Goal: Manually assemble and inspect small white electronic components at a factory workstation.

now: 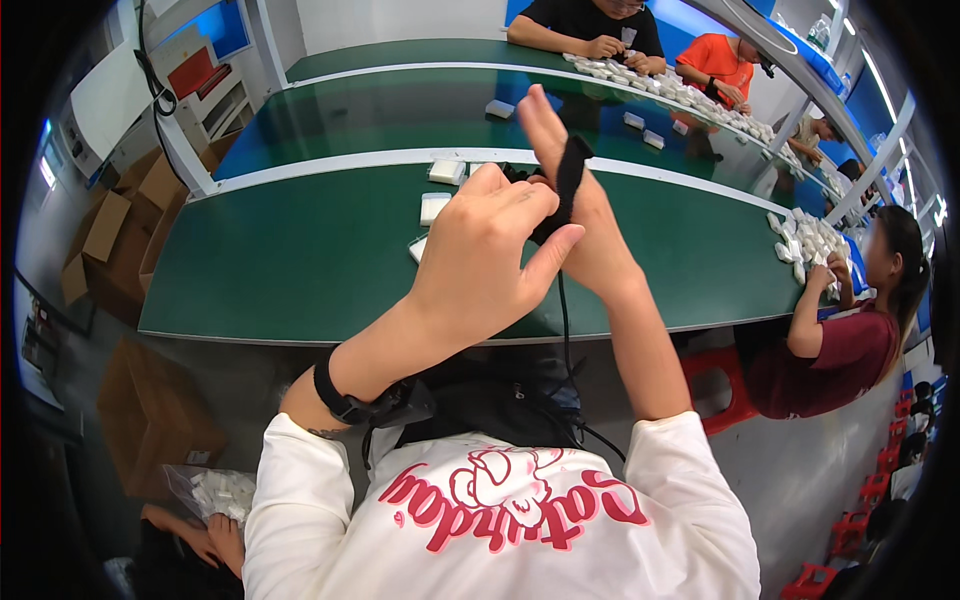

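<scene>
A black strap [569, 187] runs around my right hand [592, 215], with one end standing loose. My left hand [484, 250] pinches the strap at its near side. My right hand is raised with its fingers stretched upward and nothing in them. From the strap a thin black cable [565, 320] hangs down past the table edge toward my waist. Another black band with a dark device [400, 402] sits on my left wrist. Beyond my left hand, small white packs [434, 208] lie on the green table [280, 260], one partly hidden by the hand.
A white frame rail [330, 172] crosses behind the packs. At right, a person in a dark red shirt [850, 350] handles a white heap [808, 240]. Other people work behind another heap [690, 95]. Cardboard boxes [155, 410] and a clear bag [215, 490] are at left.
</scene>
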`<state>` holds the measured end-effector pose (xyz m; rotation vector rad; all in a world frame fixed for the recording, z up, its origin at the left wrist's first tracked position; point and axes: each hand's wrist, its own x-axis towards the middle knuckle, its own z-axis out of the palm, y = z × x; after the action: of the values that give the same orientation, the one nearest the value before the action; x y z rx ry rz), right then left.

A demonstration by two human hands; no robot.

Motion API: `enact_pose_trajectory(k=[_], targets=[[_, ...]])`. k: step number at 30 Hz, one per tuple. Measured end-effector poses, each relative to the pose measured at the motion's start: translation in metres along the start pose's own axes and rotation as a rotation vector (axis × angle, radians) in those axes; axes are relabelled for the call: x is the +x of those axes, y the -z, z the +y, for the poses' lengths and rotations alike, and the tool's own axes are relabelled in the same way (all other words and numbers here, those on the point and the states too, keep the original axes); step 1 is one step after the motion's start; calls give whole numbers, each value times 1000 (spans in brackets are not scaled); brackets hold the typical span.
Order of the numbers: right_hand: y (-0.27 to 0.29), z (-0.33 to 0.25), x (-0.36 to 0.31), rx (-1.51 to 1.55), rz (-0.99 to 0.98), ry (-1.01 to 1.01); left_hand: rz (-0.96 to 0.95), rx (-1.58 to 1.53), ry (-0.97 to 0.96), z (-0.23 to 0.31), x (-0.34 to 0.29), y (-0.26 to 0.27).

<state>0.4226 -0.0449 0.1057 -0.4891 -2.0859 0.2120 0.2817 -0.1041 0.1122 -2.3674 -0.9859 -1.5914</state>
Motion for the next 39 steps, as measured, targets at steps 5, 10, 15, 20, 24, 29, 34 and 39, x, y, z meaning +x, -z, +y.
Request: enact_pose_trajectory(k=[5, 10, 15, 20, 24, 29, 34, 39], targets=[[3, -1, 16, 661, 159, -242, 8, -53, -34, -5, 1, 1], [-7, 34, 51, 221, 572, -56, -31, -186, -8, 10, 2, -5], [-42, 16, 114, -1041, 852, 343, -50, -27, -71, 4, -3, -9], [-48, 33, 113, -1072, 16, 574, -52, 33, -89, 6, 9, -14], [-31, 21, 149, 329, 183, -297, -9, 4, -83, 10, 15, -13], [1, 61, 177, 1648, 424, -400, 320, 40, -157, 3, 13, -2], [15, 49, 191, 1924, 453, -260, 350, -745, 435, -7, 10, -20], [13, 58, 194, 1894, 588, -255, 244, -801, 542, -8, 12, -32]])
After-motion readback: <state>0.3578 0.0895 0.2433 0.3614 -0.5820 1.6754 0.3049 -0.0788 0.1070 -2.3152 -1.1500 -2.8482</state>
